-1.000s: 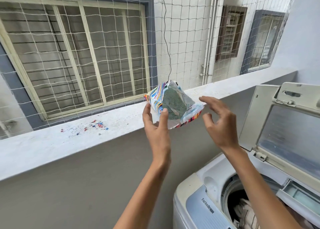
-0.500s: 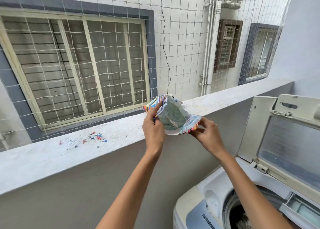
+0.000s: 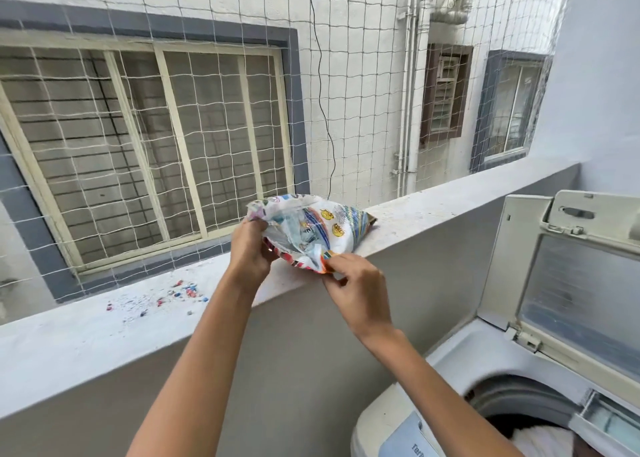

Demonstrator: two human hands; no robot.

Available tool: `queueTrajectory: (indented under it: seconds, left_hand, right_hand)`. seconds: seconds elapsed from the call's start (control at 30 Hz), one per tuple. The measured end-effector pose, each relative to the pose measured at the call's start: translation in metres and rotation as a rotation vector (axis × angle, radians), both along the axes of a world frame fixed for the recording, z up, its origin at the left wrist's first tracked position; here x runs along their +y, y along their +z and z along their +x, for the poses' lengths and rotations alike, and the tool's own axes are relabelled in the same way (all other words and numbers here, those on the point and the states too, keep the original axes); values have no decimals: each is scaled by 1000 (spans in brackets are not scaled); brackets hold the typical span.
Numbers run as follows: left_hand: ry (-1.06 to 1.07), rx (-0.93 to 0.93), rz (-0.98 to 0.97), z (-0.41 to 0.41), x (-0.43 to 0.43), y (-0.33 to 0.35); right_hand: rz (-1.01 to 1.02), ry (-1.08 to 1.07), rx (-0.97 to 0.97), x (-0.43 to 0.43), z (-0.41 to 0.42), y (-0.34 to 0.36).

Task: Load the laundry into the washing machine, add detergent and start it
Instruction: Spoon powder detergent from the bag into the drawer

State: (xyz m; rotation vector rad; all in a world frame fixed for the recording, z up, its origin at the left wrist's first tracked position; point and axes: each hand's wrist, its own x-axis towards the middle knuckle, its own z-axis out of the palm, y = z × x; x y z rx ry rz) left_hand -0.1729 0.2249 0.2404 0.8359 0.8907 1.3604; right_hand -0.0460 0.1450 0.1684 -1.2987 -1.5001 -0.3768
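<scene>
A crumpled, colourful detergent packet rests on the white balcony ledge, its open mouth turned towards me. My left hand grips the packet's left edge. My right hand pinches its lower right corner. At the bottom right stands the top-loading washing machine with its lid raised. Laundry shows inside the drum, partly cut off by the frame edge.
Spilled coloured detergent grains lie scattered on the ledge to the left of my hands. A white safety net spans the opening above the ledge. A grey parapet wall runs below the ledge, beside the machine.
The packet has come down from in front of me onto the ledge and turned flatter. My right hand, open a second ago, has closed on its corner. The view has tilted up slightly.
</scene>
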Motion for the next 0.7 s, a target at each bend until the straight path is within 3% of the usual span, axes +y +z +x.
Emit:
queueTrajectory:
  seconds: [0.13, 0.4, 0.53, 0.63, 0.7]
  left_hand:
    - [21, -178, -156, -17, 9, 6]
    - [-12, -239, -210, -19, 7, 7]
    - [215, -131, -10, -15, -1, -8]
    - [404, -80, 279, -9, -17, -19]
    - [564, 77, 494, -2, -32, -27]
  right_hand:
    - [-12, -77, -42, 6, -25, 4]
    - [-28, -77, -62, 7, -26, 1]
    - [-23, 13, -19, 0, -21, -5]
    - [-4, 6, 0, -7, -14, -9]
    - [-5, -5, 10, -11, -7, -12]
